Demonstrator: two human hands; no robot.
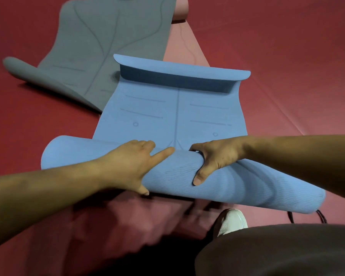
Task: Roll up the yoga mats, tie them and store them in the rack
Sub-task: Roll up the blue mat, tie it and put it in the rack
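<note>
Covering the whole view is a red floor point(287, 56), and three yoga mats lie on it. The pink mat point(184, 46) is the longest in sight: it runs from a curled far end, passes under the blue one and shows again, blurred, in the foreground. One grey mat point(100, 36) lies spread at the left, its near left end curling upward; its right edge overlaps the pink mat. One blue mat point(173, 116) lies on top of the pink mat in the middle, partly rolled: the thick rolled part is nearest the person, the flat stretch runs away from it, and the far end curls up in a lip.

One dark trouser leg point(277, 251) fills the lower right corner.

Both hands are on the rolled part. The left grip point(131, 166) wraps it, index finger straight along the top, thumb tucked at the lower near edge. The right grip point(213, 158) clasps it, fingers curled over the far side, thumb pressed down on the near face.

One white shoe point(233, 222) shows below the roll. A dark cord point(323, 217) trails from under the roll's right end.
</note>
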